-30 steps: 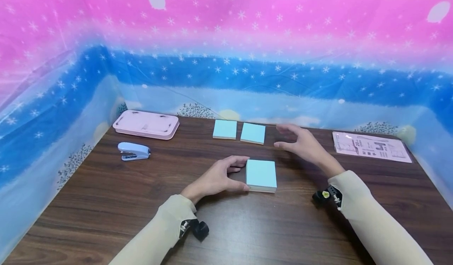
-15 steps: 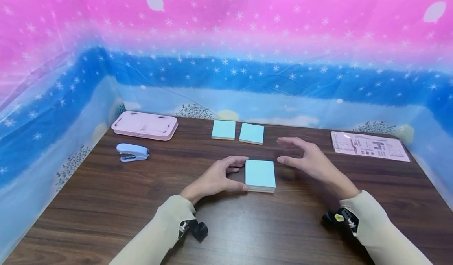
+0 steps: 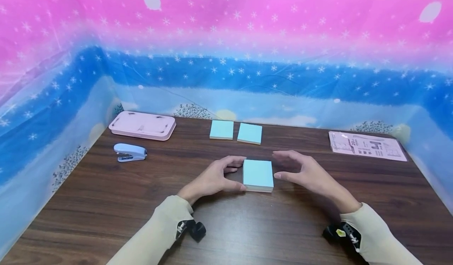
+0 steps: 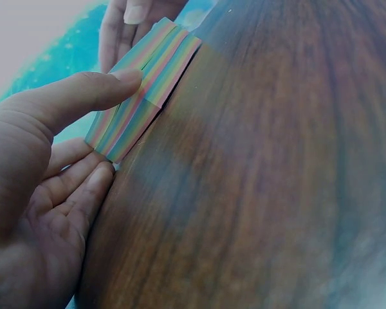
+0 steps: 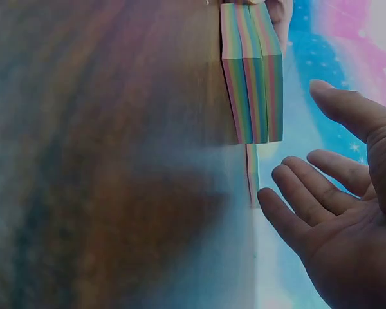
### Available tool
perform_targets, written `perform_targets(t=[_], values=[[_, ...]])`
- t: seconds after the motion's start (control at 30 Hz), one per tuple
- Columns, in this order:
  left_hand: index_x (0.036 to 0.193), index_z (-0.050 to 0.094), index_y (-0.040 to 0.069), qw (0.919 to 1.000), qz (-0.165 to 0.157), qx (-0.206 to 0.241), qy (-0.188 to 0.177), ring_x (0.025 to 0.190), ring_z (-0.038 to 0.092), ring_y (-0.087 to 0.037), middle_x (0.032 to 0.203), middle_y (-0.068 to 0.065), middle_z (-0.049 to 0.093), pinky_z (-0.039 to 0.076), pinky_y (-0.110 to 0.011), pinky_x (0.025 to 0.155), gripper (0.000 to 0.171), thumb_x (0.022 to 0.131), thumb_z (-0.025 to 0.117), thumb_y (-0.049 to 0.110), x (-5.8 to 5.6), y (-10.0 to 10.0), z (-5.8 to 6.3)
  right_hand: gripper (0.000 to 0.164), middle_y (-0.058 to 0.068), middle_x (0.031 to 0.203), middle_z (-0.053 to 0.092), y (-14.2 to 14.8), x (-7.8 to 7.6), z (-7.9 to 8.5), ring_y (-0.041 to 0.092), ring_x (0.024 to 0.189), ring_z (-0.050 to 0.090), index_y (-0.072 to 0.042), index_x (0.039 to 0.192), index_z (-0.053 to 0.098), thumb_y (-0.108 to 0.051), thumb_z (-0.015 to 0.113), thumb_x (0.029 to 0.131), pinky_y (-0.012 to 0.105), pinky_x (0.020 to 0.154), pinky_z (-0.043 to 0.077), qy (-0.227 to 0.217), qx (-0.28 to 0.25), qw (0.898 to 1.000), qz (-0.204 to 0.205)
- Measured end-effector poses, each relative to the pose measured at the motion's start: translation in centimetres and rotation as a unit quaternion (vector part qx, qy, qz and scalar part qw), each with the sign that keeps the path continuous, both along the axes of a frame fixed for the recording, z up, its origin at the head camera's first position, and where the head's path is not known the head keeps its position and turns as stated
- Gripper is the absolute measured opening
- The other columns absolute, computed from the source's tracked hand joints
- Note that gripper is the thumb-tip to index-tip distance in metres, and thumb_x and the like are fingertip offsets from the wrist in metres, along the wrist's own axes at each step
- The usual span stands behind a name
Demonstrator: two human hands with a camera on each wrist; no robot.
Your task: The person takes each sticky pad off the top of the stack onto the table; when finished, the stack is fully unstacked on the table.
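Observation:
A stack of sticky note pads [image 3: 257,173] lies on the table in the head view, pale mint on top. Its edges show rainbow stripes, and the right wrist view reveals three pads [image 5: 254,96] piled together. My left hand [image 3: 214,180] holds the stack at its left side, thumb at the near corner and fingers at the far one. In the left wrist view the thumb of this left hand [image 4: 58,122] lies against the striped edges. My right hand [image 3: 308,174] is just right of the stack, fingers spread and relaxed, with a gap to the paper.
Two more sticky note pads, a left one [image 3: 221,129] and a right one [image 3: 249,133], lie farther back. A pink tin case [image 3: 142,124] and a light blue stapler [image 3: 130,152] are at the left. A flat pink ruler packet [image 3: 368,146] lies at the right, before a patterned curtain [image 3: 226,76].
My right hand has come down and nearer from beside the back pads to the right side of the stack. The left hand and the stack keep their place.

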State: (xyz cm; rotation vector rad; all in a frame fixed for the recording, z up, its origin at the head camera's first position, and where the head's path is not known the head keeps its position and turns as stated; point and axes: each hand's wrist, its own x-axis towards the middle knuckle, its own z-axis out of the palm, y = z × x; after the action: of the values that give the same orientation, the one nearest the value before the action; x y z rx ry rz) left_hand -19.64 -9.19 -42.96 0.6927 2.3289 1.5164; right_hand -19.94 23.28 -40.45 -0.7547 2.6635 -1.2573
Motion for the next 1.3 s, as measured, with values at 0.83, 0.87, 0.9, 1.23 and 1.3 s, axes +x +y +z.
perform_targets(t=[0.83, 0.87, 0.9, 1.23, 1.3], values=[[0.157, 0.052, 0.013, 1.0000, 0.000, 0.007, -0.002, 0.136, 0.057, -0.027, 0.152, -0.007, 0.057, 0.046, -0.042, 0.116, 0.084, 0.084, 0.092, 0.023, 0.0, 0.0, 0.1, 0.082, 0.010, 0.154, 0.056, 0.1, 0.2, -1.2, 0.034, 0.141, 0.053, -0.012, 0.155, 0.053, -0.040, 0.090, 0.087, 0.059, 0.117, 0.042, -0.047, 0.015, 0.998, 0.042], [0.157, 0.052, 0.013, 1.0000, -0.001, 0.006, -0.001, 0.136, 0.057, -0.027, 0.152, -0.007, 0.057, 0.046, -0.042, 0.116, 0.084, 0.084, 0.092, 0.023, 0.0, 0.0, 0.1, 0.083, 0.010, 0.153, 0.056, 0.1, 0.2, -1.2, 0.034, 0.141, 0.053, -0.013, 0.155, 0.053, -0.040, 0.090, 0.086, 0.059, 0.117, 0.042, -0.046, 0.017, 0.998, 0.040], [0.157, 0.052, 0.013, 1.0000, -0.001, 0.006, 0.000, 0.136, 0.057, -0.027, 0.152, -0.007, 0.057, 0.046, -0.042, 0.116, 0.083, 0.085, 0.092, 0.024, 0.0, 0.0, 0.1, 0.083, 0.010, 0.154, 0.056, 0.0, 0.2, -1.2, 0.034, 0.141, 0.053, -0.013, 0.155, 0.053, -0.040, 0.091, 0.086, 0.059, 0.117, 0.042, -0.047, 0.018, 0.998, 0.037], [0.157, 0.052, 0.012, 1.0000, 0.003, 0.005, 0.000, 0.136, 0.057, -0.027, 0.152, -0.007, 0.057, 0.046, -0.043, 0.115, 0.083, 0.085, 0.092, 0.024, 0.2, 0.1, 0.0, 0.083, 0.013, 0.156, 0.054, -0.5, 0.4, -1.5, 0.038, 0.141, 0.052, -0.011, 0.157, 0.050, -0.039, 0.089, 0.089, 0.062, 0.115, 0.042, -0.036, 0.018, 0.999, 0.031], [0.157, 0.052, 0.012, 1.0000, 0.005, 0.004, 0.002, 0.136, 0.057, -0.028, 0.152, -0.008, 0.057, 0.046, -0.044, 0.115, 0.083, 0.085, 0.092, 0.024, 0.4, 0.0, 0.0, 0.084, 0.013, 0.156, 0.054, -0.6, 0.6, -1.6, 0.038, 0.141, 0.053, -0.011, 0.158, 0.050, -0.040, 0.088, 0.089, 0.062, 0.115, 0.043, -0.037, 0.018, 0.999, 0.030]])
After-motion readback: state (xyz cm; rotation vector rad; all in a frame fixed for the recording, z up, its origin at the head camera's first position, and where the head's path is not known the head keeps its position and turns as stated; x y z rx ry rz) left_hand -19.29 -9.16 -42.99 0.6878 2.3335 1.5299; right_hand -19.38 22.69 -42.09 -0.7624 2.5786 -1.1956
